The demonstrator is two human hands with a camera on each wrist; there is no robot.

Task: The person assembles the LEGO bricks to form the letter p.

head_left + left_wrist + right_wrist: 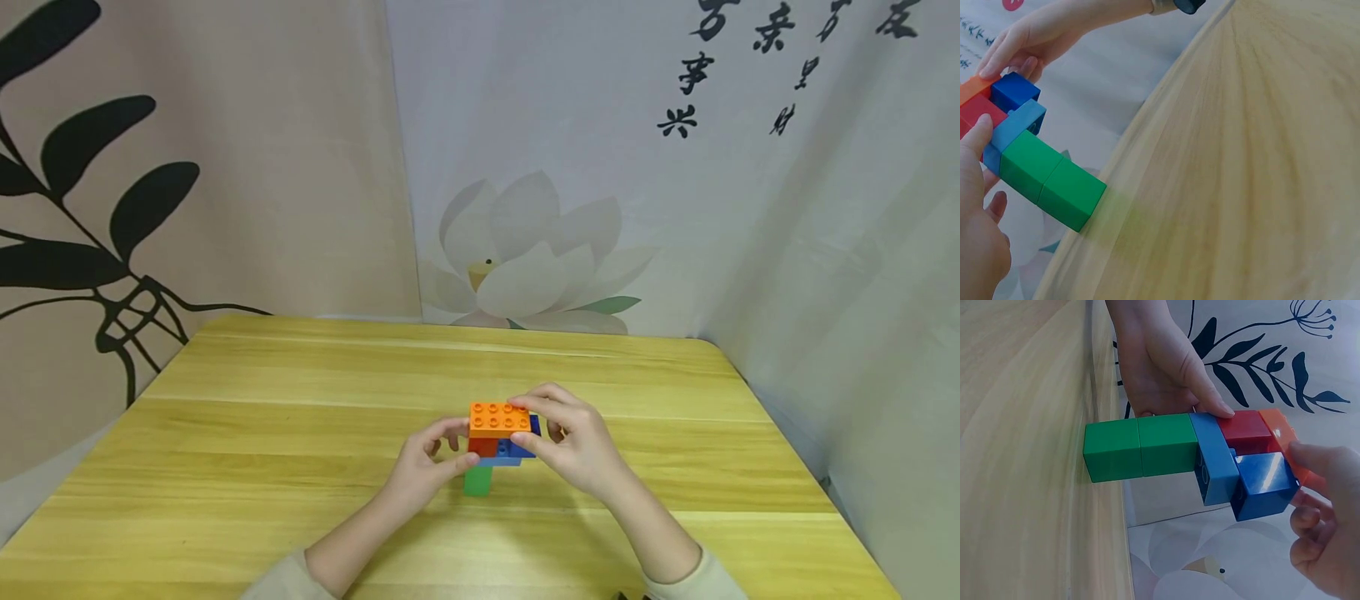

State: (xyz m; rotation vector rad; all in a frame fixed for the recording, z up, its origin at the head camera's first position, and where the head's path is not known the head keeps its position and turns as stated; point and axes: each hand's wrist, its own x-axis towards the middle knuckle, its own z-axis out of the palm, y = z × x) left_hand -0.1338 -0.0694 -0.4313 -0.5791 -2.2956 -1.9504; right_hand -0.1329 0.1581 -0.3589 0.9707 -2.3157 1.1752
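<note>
Green bricks (1141, 447), two stacked, form the upright base of a toy-brick model on the table (300, 483). A light blue brick (1213, 462) lies across their top and juts out to the right. On it sit a red brick (985, 114) and, beside that, a dark blue brick (1264, 481). The topmost piece is an orange studded brick (491, 418). With thumb and fingers, my left hand (422, 464) grips the model from the left at the red brick. My right hand (576, 437) pinches the right end of the orange brick between thumb and fingers.
Behind the table hangs a pale curtain (540, 108) printed with a lotus, dark leaves and black characters. More curtain (862, 292) runs along the right side. A small dark object (621, 596) shows at the bottom edge beside the right sleeve (693, 579).
</note>
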